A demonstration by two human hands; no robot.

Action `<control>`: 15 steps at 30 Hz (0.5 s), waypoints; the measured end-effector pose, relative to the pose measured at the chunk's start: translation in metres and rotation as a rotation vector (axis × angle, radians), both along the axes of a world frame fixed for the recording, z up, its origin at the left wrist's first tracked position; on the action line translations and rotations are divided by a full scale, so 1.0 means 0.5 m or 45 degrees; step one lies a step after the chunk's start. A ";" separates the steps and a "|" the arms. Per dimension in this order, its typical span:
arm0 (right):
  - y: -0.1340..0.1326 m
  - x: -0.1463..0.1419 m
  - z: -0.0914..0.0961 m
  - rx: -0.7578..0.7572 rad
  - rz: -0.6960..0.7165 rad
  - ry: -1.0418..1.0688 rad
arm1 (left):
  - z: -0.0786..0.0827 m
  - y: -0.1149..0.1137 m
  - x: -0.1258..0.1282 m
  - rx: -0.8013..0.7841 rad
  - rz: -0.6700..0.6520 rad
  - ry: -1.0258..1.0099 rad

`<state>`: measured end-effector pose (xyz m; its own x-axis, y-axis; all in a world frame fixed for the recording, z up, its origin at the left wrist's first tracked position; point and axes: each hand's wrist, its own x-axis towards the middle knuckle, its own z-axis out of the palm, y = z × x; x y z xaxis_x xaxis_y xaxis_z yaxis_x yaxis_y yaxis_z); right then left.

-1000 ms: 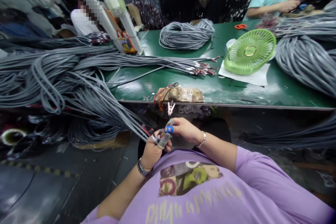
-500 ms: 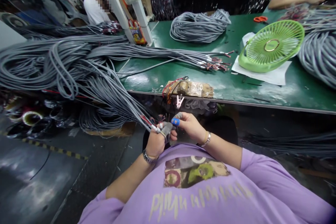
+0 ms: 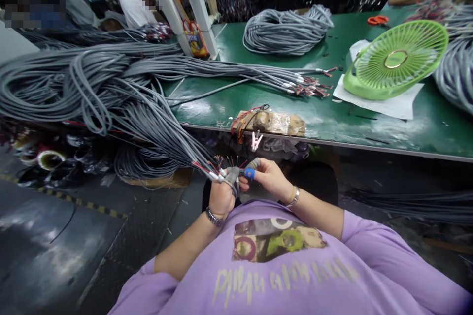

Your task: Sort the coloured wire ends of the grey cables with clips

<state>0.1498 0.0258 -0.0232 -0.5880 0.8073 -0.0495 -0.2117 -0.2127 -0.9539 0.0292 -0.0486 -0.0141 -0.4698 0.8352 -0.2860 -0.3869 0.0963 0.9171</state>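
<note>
Below the table edge, my left hand (image 3: 223,194) is closed on the white-banded ends of several grey cables (image 3: 181,146), with a grey cover on its thumb. Thin red and dark wires (image 3: 236,160) fan out above the fingers. My right hand (image 3: 269,177) is pinched close beside it, a blue wrap on the thumb and a grey cover on the index finger. Its fingertips meet a short dark piece at the wires, too small to make out exactly. The cables run up to the left onto a large looped bundle (image 3: 92,74).
On the green table (image 3: 214,106) lie more cables with stripped ends (image 3: 306,84), a coiled cable bundle (image 3: 284,32), a green fan (image 3: 397,61), orange scissors (image 3: 377,20) and a taped block (image 3: 279,123). A pink clip (image 3: 255,141) hangs at the edge. Other people sit across the table.
The view has shifted slightly. The thin wires now stand more spread out above my left hand, and my right hand stays pinched beside them.
</note>
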 end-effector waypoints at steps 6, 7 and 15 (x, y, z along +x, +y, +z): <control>-0.001 0.006 -0.010 0.056 0.060 0.003 | -0.009 0.008 0.004 0.022 0.047 0.003; -0.002 0.007 -0.011 0.062 0.070 0.004 | -0.009 0.010 0.004 0.021 0.056 -0.006; 0.046 0.050 -0.034 0.008 0.505 0.056 | 0.003 0.018 -0.009 0.032 -0.042 -0.071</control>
